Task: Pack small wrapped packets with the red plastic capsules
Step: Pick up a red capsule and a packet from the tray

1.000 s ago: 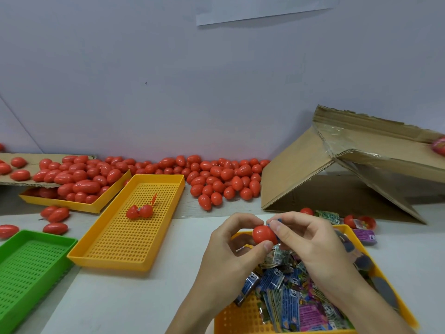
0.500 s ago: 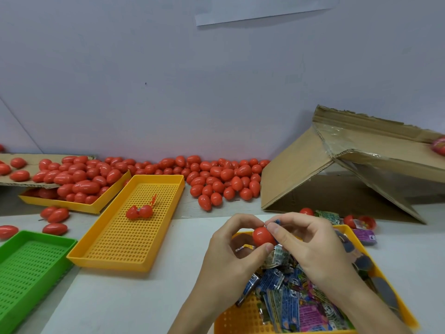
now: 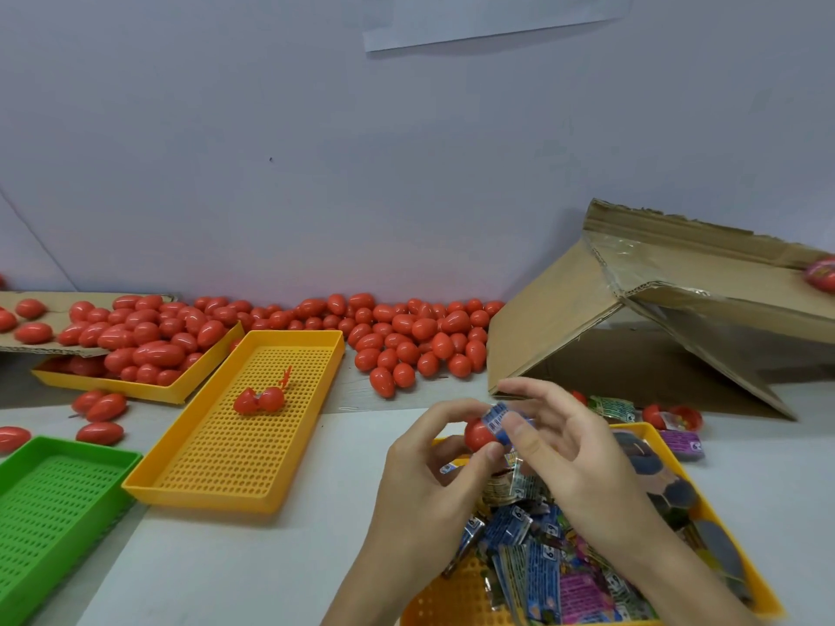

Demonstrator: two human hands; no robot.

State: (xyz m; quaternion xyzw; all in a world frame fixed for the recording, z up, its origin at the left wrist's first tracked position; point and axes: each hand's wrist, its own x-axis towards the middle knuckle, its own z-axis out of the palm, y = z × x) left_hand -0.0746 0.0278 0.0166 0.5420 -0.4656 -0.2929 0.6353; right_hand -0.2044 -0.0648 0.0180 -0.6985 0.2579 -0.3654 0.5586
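My left hand holds a red plastic capsule between thumb and curled fingers, above the near yellow tray full of small wrapped packets. My right hand pinches a blue wrapped packet with thumb and forefinger, pressed against the capsule's right side. An open red capsule lies in the middle yellow tray. A heap of closed red capsules runs along the wall.
A green tray sits at the near left. A far yellow tray heaped with capsules stands at the left. A collapsed cardboard box lies at the back right, with loose packets and capsule halves before it.
The blue packet now shows between my right thumb and forefinger at the capsule's side. My right fingers have spread and lifted a little. The capsule stays in my left hand.
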